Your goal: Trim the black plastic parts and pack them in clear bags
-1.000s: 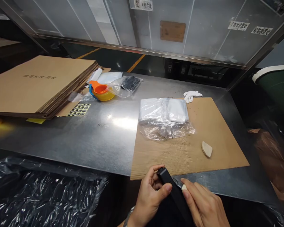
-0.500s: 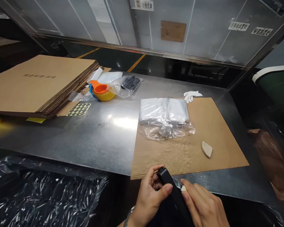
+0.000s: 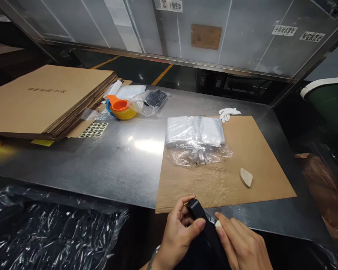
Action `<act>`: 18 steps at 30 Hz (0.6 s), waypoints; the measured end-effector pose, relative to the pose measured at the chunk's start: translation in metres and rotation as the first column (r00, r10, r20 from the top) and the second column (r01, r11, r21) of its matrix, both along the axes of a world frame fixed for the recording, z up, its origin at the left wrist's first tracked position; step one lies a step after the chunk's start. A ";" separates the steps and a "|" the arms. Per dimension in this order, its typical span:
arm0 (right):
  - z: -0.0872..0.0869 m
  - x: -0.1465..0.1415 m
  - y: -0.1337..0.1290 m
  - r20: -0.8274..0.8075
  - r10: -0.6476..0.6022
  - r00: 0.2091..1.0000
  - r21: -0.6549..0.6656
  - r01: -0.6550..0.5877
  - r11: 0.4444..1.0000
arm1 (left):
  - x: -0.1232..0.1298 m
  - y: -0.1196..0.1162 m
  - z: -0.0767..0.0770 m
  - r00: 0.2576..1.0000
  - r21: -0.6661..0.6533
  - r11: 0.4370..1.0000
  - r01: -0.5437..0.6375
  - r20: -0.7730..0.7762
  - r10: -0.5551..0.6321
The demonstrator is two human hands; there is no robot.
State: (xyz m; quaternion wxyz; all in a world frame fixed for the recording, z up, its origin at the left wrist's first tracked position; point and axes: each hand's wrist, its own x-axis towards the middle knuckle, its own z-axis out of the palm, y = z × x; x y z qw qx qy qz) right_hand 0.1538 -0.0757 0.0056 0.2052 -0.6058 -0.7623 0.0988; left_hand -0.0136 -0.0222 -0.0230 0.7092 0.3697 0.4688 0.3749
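Below the table's front edge, my left hand [image 3: 177,232] grips the upper end of a long black part [image 3: 204,227], fingers behind it and thumb on its near face. My right hand [image 3: 242,240] pinches a small tool with a pale handle [image 3: 218,224] and a thin metal blade, which touches the black part's right side. The lower end of the black part is hidden against dark clothing. On the cardboard sheet [image 3: 267,161] beyond my hands lie clear plastic bags [image 3: 195,131] and a beige wedge-shaped pad [image 3: 246,177].
A white glove [image 3: 229,113] lies at the sheet's back edge. On the left stand stacked cardboard [image 3: 50,97], a sticker sheet [image 3: 94,130], an orange cup [image 3: 119,105] in a yellow one and a bag with a black item [image 3: 155,98]. Black plastic film [image 3: 53,228] fills the lower left.
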 end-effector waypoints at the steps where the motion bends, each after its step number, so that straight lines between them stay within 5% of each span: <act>1: 0.000 0.000 0.000 0.005 0.000 1.000 0.003 0.000 1.000 | 0.000 0.000 0.000 1.000 0.001 1.000 0.000 0.000 0.000; 9: -0.004 0.001 0.005 0.034 -0.093 0.995 -0.052 0.094 0.994 | 0.000 -0.002 0.000 1.000 0.036 0.999 -0.018 -0.009 0.019; 18: 0.004 -0.001 0.010 -0.095 -0.048 0.994 -0.043 0.044 0.998 | 0.002 0.000 -0.002 0.998 -0.026 1.000 -0.012 0.055 0.013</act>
